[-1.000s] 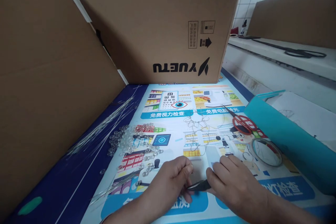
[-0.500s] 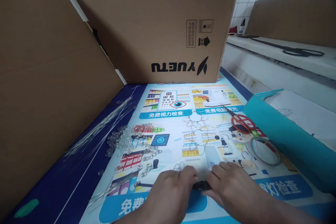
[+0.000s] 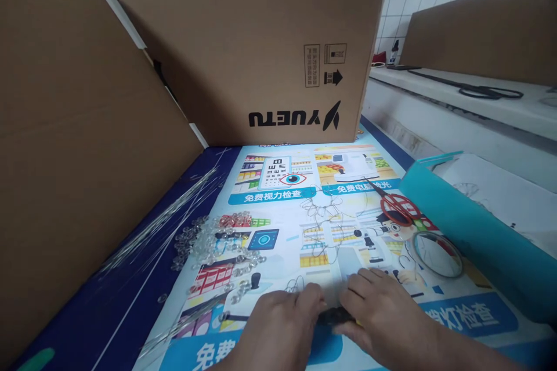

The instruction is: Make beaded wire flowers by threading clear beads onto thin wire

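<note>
Low in the head view, my left hand [image 3: 282, 322] is closed, thumb and fingers pinched. Thin bent wire [image 3: 295, 285] shows in small loops just above its knuckles and seems to come from its grip. My right hand [image 3: 383, 313] is wrapped round a dark tool [image 3: 333, 316], whose blackish end pokes out between the two hands. A speck of yellow shows by the right fingers. Most of the tool is hidden, so its exact kind is unclear. Beyond the hands lies a tangle of bent wire [image 3: 322, 214] on the printed sheet.
Clear beads [image 3: 204, 243] lie heaped at left, beside straight wires [image 3: 161, 217]. Red-handled scissors [image 3: 398, 206], a round clear-rimmed dish [image 3: 437, 254] and a teal box [image 3: 474, 232] are at right. Cardboard panels [image 3: 243, 52] stand behind and left. Black scissors [image 3: 483, 90] rest on the ledge.
The camera view has tilted slightly, so the surroundings sit a little lower and further left. Both hands stay close together around the dark tool, with only a slight shift.
</note>
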Motion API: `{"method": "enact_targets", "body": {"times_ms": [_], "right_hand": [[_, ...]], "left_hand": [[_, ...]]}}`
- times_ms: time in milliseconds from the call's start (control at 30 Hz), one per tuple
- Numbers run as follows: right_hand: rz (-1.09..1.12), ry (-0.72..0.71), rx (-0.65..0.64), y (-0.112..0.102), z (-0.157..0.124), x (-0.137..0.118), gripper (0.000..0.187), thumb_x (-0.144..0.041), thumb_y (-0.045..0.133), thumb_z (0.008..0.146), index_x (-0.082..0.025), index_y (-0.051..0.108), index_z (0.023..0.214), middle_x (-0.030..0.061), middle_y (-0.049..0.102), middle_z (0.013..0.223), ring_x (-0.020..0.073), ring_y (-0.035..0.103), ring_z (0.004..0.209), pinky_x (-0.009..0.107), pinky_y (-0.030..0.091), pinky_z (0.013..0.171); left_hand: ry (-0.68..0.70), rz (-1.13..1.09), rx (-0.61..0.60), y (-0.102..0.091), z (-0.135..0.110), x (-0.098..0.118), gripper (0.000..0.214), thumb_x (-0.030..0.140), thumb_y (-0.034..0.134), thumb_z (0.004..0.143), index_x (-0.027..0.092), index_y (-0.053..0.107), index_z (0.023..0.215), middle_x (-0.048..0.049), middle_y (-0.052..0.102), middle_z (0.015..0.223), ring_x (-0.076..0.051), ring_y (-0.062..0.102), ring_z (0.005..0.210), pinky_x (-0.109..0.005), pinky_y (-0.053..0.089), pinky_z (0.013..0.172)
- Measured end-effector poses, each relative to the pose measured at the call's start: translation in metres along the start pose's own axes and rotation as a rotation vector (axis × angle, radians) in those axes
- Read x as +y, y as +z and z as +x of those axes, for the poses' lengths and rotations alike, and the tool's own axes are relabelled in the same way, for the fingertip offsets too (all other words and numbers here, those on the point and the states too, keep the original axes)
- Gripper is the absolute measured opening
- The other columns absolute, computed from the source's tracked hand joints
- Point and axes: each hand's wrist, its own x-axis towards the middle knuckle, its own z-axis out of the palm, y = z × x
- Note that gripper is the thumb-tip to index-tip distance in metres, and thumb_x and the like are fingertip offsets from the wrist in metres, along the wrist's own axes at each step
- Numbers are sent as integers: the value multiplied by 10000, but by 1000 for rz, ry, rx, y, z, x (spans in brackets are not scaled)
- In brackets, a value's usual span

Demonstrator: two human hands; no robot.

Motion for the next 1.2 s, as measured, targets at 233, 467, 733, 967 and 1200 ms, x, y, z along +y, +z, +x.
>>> {"method": "enact_targets", "body": {"times_ms": [233,467,733,967,1200], "right_hand": [[193,56,249,-9,2,10,172,-315,545,864,-193,596,975,62,588,872,223,491,824,380,368,751],[298,169,120,3,8,21,147,-293,580,842,-222,602,969,52,570,955,214,487,896,361,396,773],[217,9,24,6,8,19,223,-325,562,861,-273,576,1077,35,566,962,213,476,896,378,375,784],[182,-6,31,4,10,17,192,-305,543,867,-245,586,1044,43,570,964,216,472,909,394,348,824],[186,-16,31,7,8,17,188,-294,554,858,-245,576,1038,40,572,971,220,464,912,404,324,831]], "left_hand": [[-244,-220,-74,-31,3,-27,201,192,365,907,204,565,882,-31,655,714,-186,602,626,-267,401,559],[-276,-552,-146,-46,-4,-46,224,235,424,911,214,622,810,2,608,825,-155,562,797,-243,393,672],[-380,-643,-359,-34,-22,-38,169,178,501,838,233,640,917,11,656,906,-173,588,850,-252,405,719],[-294,-560,-428,-24,-29,-30,336,199,504,843,323,610,1136,-17,664,971,-215,620,889,-290,462,756],[-143,-410,-429,-11,-35,-26,370,193,512,830,265,586,1186,-64,676,997,-241,649,859,-292,509,719]]}}
